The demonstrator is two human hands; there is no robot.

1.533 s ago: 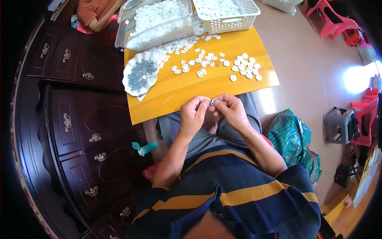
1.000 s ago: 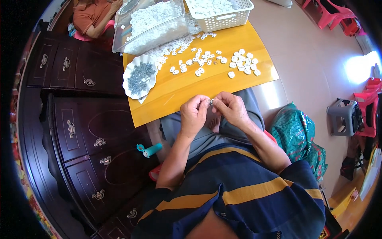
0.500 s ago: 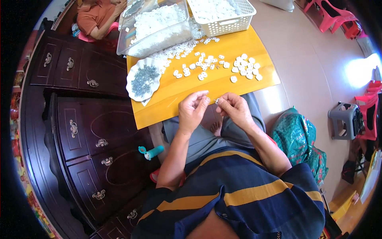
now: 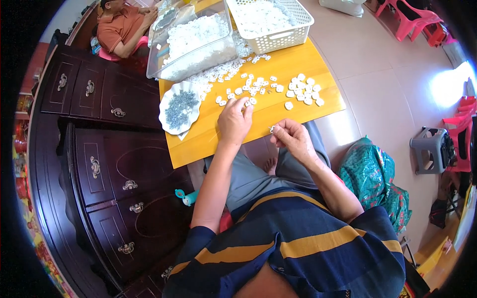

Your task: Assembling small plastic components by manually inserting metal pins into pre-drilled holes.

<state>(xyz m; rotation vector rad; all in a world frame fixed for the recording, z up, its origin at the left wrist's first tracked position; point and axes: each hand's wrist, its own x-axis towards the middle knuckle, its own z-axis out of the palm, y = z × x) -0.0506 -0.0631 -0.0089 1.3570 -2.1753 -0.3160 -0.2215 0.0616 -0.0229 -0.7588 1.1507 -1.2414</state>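
Observation:
My left hand (image 4: 234, 119) reaches over the wooden table (image 4: 278, 113), its fingertips at the near side of some loose small white plastic pieces (image 4: 256, 88). Its thumb and forefinger look apart, and I see nothing held between them. Closer to me, by the table's front edge, my right hand (image 4: 293, 138) pinches a small white plastic piece (image 4: 272, 129) between thumb and fingertips; a thin bit sticks out of it. Left of my left hand, a white scalloped dish (image 4: 165, 102) holds many small dark metal parts (image 4: 181, 107). A cluster of white square pieces (image 4: 304, 90) lies at the table's right.
A clear plastic bin (image 4: 191, 74) and a white perforated basket (image 4: 283, 47), both heaped with white pieces, stand at the back. Dark wooden drawers (image 4: 99, 144) flank the left. A green bag (image 4: 367, 166) and a grey stool (image 4: 428, 149) are right. Another person (image 4: 117, 30) sits far left.
My left hand has moved forward from beside my right hand to the loose white pieces on the table. The right hand stays nearly in place with its small piece.

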